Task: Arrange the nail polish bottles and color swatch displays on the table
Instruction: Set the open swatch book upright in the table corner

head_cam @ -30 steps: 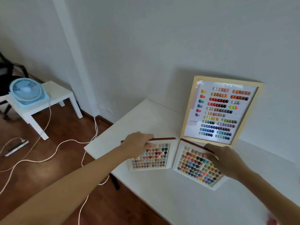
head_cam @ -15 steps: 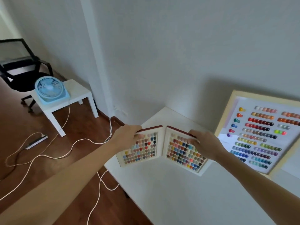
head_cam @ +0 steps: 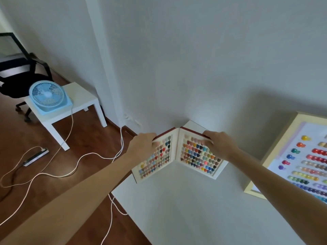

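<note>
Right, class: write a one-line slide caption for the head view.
Both hands, left and right, hold an open swatch book at a white table's corner.

1. A swatch book (head_cam: 178, 154), open at the centre of the scene, has cream-white pages edged in dark red, each carrying a grid of small nail tips in reds, blues, yellows, greys and blacks.
2. At 3 o'clock, a framed colour chart (head_cam: 300, 161) shows a pale yellow wooden border around rows of glossy beads in red, green, blue and purple on white.
3. The table (head_cam: 194, 209) beneath both is plain white.
4. At 9 o'clock, a light blue fan (head_cam: 47, 97) sits on a white side table (head_cam: 77, 101).
5. A black chair (head_cam: 17, 75) stands at 10 o'clock.
6. Cream cables (head_cam: 74, 167) trail across the reddish-brown wood floor (head_cam: 26, 138).
7. The wall (head_cam: 194, 59) is flat pale grey.
</note>
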Motion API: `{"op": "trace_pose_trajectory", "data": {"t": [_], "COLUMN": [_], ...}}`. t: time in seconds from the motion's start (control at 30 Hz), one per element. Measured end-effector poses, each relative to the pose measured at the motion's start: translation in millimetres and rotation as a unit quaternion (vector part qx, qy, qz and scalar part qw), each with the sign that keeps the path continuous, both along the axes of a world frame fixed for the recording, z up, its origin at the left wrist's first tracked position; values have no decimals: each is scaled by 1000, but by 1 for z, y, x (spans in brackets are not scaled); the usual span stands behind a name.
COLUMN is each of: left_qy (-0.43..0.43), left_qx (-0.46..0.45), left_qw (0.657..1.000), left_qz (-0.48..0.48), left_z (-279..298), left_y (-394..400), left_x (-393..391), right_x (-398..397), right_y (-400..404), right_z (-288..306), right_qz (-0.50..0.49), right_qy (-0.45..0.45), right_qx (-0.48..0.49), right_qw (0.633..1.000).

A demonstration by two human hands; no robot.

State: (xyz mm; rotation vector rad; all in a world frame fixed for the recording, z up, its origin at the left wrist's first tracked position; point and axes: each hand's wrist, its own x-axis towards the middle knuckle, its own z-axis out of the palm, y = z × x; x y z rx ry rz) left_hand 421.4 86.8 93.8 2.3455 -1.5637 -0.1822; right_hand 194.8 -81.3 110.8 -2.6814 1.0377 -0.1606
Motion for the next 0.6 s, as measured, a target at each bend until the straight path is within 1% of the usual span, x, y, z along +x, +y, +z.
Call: {"op": "trace_pose_trajectory", "data": {"t": [0.4, 0.6], "left_qy": [17, 4], "left_qx": [20, 24], "left_qw": [999, 999], "left_qz": [17, 26], "left_z": [-11, -11], "left_y": [-23, -23], "left_x": [20, 15], "right_x": [32, 32], "right_y": [-22, -25], "right_z": [-14, -15], "right_qz": [-11, -4], "right_qy": [3, 1], "right_qx": [17, 18], "right_qw": [1000, 1000]}}
